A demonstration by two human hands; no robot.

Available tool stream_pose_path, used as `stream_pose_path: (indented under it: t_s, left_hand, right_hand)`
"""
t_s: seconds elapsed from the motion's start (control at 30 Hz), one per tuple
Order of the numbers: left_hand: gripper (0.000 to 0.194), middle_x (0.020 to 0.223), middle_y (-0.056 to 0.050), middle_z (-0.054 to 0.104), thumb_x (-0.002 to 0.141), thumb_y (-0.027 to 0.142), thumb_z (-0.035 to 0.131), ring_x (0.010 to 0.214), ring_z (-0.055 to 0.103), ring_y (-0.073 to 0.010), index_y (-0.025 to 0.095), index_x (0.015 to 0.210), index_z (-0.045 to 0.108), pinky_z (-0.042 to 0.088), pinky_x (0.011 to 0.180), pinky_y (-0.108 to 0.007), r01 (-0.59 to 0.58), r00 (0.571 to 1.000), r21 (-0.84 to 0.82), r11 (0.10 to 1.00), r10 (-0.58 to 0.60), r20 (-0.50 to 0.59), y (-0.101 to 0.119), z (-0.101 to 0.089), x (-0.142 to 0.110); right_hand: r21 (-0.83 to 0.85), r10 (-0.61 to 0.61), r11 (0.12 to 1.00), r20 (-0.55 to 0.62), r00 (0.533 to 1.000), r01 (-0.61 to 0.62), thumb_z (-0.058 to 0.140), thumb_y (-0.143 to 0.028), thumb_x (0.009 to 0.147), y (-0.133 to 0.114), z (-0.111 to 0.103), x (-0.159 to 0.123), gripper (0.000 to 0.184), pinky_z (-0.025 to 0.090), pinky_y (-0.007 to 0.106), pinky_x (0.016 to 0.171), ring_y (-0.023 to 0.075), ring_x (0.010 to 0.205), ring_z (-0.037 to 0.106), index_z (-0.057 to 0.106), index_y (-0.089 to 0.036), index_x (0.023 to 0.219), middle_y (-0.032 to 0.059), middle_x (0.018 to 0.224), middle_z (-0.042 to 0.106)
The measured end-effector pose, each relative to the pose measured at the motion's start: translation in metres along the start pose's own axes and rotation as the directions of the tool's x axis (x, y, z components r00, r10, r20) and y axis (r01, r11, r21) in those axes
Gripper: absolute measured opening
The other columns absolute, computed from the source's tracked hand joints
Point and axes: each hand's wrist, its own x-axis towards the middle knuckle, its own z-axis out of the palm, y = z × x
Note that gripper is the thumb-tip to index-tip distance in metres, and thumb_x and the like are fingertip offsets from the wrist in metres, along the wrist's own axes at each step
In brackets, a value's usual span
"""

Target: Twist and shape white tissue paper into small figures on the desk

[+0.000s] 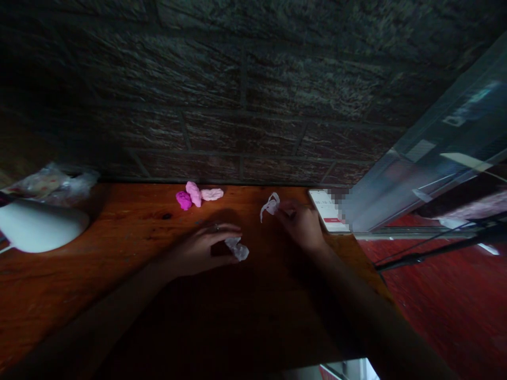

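My left hand (206,248) is closed on a crumpled, translucent white scrap (237,249), which sits between its thumb and fingertips. Whether the scrap is plastic film or thin paper I cannot tell. My right hand (303,224) pinches a thin, twisted white strip (271,203) that curls out to the left of its fingertips. The two pieces are apart from each other. Beyond my left hand, near the wall, lie a magenta lump (183,200), a pink lump (194,193) and a pale pink lump (212,195), bunched together and looking like soft modelling clay.
A lit phone (328,211) lies at the right end of the wooden table (130,227). To the left are a white lamp-like cone (43,224) and a crinkled clear plastic bag (55,182). A dark brick wall (214,132) closes off the back.
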Motion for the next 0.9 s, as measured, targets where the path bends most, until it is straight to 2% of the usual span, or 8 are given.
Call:
stream_pose_path:
  t_s: [0.17,0.37,0.63,0.9]
  left_hand:
    - [0.044,0.137,-0.008,0.067,0.086,0.047,0.074,0.128,0.062,-0.0274,0.024,0.124,0.072,0.048,0.113,-0.043,-0.002,1.0,-0.002,1.0,0.002,-0.014,0.002,0.001,0.001]
    - [0.045,0.137,-0.007,0.067,0.086,0.048,0.074,0.128,0.061,-0.0279,0.025,0.124,0.071,0.046,0.114,-0.045,-0.01,1.0,0.011,1.0,0.01,-0.009,-0.001,0.003,0.0]
    - [0.044,0.138,-0.008,0.066,0.088,0.046,0.073,0.128,0.061,-0.0281,0.023,0.125,0.07,0.047,0.113,-0.046,-0.014,1.0,0.027,1.0,0.014,-0.002,-0.001,0.003,0.0]
    - [0.043,0.138,-0.008,0.066,0.088,0.047,0.072,0.128,0.061,-0.028,0.023,0.125,0.07,0.046,0.114,-0.046,-0.022,1.0,0.041,0.999,0.022,-0.006,-0.001,0.003,0.0]
  right_hand:
    - [-0.036,0.016,0.999,0.014,1.0,-0.015,0.072,-0.031,0.089,0.0,0.013,0.003,0.02,0.056,0.029,0.079,0.0243,0.093,0.077,0.072,-0.018,0.104,0.0091,0.105,0.08]
    - [-0.04,0.015,0.999,0.013,1.0,-0.014,0.068,-0.031,0.092,0.004,0.019,0.007,0.021,0.057,0.03,0.084,0.0239,0.098,0.077,0.069,-0.02,0.11,0.0088,0.109,0.08]
    - [-0.013,-0.007,1.0,0.037,0.999,0.008,0.066,-0.021,0.092,0.007,0.018,0.009,0.021,0.058,0.029,0.086,0.0214,0.097,0.077,0.068,-0.018,0.113,0.008,0.108,0.081]
    - [-0.013,-0.027,1.0,0.055,0.998,0.028,0.065,-0.015,0.091,0.005,0.015,0.009,0.025,0.058,0.028,0.088,0.0209,0.1,0.077,0.069,-0.019,0.115,0.0079,0.114,0.079]
